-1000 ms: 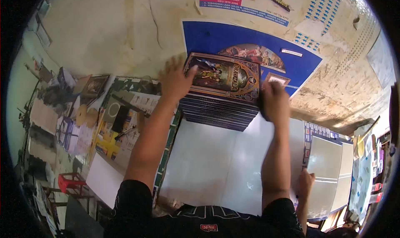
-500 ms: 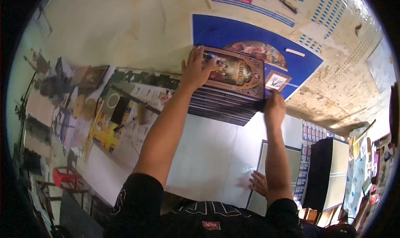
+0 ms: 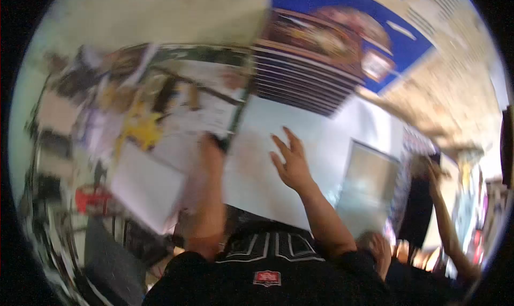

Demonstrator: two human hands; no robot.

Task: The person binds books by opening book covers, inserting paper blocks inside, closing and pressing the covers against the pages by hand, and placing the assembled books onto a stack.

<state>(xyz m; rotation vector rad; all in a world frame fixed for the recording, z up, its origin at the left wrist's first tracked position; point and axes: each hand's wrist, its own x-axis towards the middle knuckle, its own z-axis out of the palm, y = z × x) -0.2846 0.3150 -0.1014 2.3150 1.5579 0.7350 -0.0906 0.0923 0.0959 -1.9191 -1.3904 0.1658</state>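
My right hand [image 3: 292, 164] is over the white tabletop [image 3: 262, 183], fingers spread with nothing in them. My left hand [image 3: 213, 148] is smeared by motion at the left edge of the white surface, above printed sheets. A small dark thing [image 3: 219, 141] shows at its fingers; whether the hand holds it cannot be made out. Beyond both hands stands a stack of dark flat boxes [image 3: 305, 81], with a brown ornate picture cover [image 3: 313, 38] on top. Neither hand touches the stack, which rests against the blue board [image 3: 407, 49] on the wall.
Left are yellow printed material [image 3: 142, 129], a pale blank sheet [image 3: 147, 183] and a red stool [image 3: 91, 199]. At right lies a grey framed panel [image 3: 369, 172]. Another person's hand [image 3: 428, 169] is by a black box [image 3: 420, 204]; a further hand [image 3: 379, 249] is near my right arm.
Both my hands have left the stack and come back toward me; the right one has opened, the left moved down-left. The view has shifted, and another person's arm now shows at right.
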